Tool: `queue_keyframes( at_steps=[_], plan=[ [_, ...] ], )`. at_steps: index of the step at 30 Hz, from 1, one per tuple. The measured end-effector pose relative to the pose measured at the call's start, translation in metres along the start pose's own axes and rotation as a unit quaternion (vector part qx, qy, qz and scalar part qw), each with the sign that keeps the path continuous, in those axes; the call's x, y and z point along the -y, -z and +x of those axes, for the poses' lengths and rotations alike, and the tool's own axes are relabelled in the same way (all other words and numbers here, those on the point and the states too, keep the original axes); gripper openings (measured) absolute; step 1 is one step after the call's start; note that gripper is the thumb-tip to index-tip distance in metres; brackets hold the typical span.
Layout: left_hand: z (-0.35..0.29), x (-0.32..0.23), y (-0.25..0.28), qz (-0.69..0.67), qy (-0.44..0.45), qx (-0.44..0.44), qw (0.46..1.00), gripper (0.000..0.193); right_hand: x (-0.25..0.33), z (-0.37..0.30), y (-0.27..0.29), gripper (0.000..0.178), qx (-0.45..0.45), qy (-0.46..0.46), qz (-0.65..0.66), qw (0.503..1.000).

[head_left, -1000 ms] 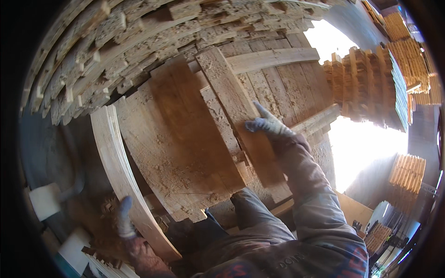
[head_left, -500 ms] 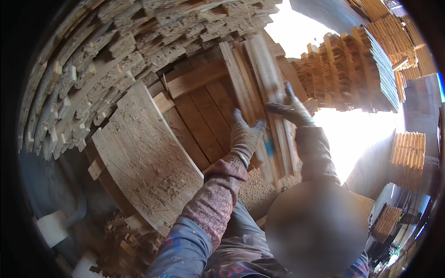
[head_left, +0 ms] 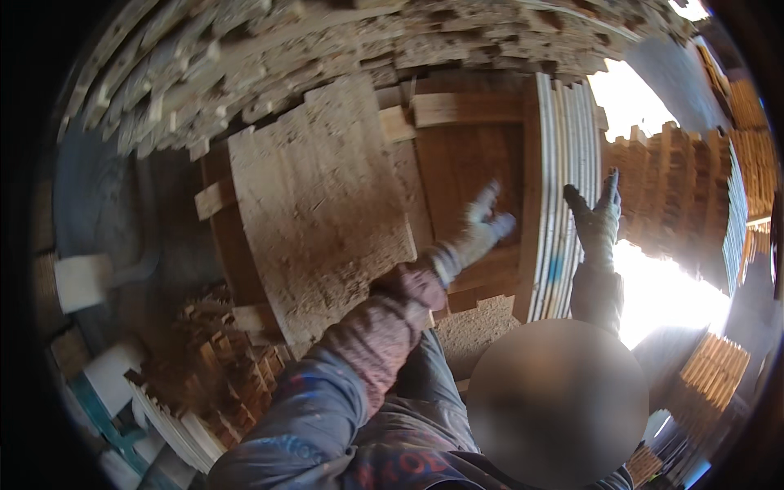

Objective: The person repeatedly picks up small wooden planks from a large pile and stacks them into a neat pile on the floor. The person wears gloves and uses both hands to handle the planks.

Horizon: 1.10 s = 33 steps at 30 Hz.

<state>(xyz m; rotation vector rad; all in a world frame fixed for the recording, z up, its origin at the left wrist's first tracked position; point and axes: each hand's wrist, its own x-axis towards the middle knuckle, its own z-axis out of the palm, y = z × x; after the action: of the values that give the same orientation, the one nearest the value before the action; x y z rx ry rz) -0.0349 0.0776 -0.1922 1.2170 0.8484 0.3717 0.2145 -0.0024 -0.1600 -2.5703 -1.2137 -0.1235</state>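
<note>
A bundle of narrow pale boards [head_left: 569, 147] lies side by side at the right of a brown wooden platform [head_left: 457, 155]. One spot on the boards is blue. My right hand [head_left: 599, 219], in a dusty glove, is at the bundle's right side with thumb and fingers apart; whether it touches the wood I cannot tell. Over the brown platform, left of the bundle and apart from it, hovers my gloved left hand [head_left: 487, 222]. Its fingers are spread, slightly blurred, and hold nothing.
Left of the platform lies a layer of sawdust-covered boards [head_left: 322, 188]. A tall stack of rough timber [head_left: 327, 45] spans the far side. More timber stacks [head_left: 670, 171] stand at the right beside bright glare. Small wood offcuts [head_left: 229, 359] heap at lower left. A round blur covers the lower right.
The boards, slanted and uneven between my hands before, now lie straight and close together. My left hand has come off them to the left. The whole view has also turned.
</note>
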Motion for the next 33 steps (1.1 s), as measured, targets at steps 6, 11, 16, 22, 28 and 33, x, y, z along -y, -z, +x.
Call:
queue_keyframes(
  at_steps=[6, 11, 16, 22, 28, 33],
  plan=[
    [-0.131, 0.028, 0.215, 0.214, -0.001, -0.501, 0.839, 0.064, 0.149, -0.113, -0.085, 0.074, 0.279, -0.084, 0.356, 0.888],
    [-0.18, 0.097, 0.304, 0.212, 0.111, -0.392, 0.888, 0.086, 0.229, -0.136, -0.117, 0.025, 0.283, -0.164, 0.522, 0.788],
    [-0.213, 0.132, 0.353, 0.01, 0.119, -0.362, 0.925, 0.084, 0.225, -0.132, -0.07, 0.049, 0.164, 0.013, 0.117, 0.979],
    [-0.234, 0.127, 0.376, -0.221, 0.045, -0.334, 0.915, 0.062, 0.222, -0.132, -0.071, 0.042, 0.249, -0.068, 0.433, 0.864],
    [-0.206, 0.072, 0.292, -0.068, 0.056, -0.31, 0.947, 0.083, 0.249, -0.167, -0.092, 0.061, 0.377, -0.242, 0.528, 0.722],
    [-0.19, 0.084, 0.286, -0.18, 0.101, -0.212, 0.955, 0.047, 0.244, -0.168, -0.108, 0.06, 0.465, -0.193, 0.6, 0.622]
  ],
)
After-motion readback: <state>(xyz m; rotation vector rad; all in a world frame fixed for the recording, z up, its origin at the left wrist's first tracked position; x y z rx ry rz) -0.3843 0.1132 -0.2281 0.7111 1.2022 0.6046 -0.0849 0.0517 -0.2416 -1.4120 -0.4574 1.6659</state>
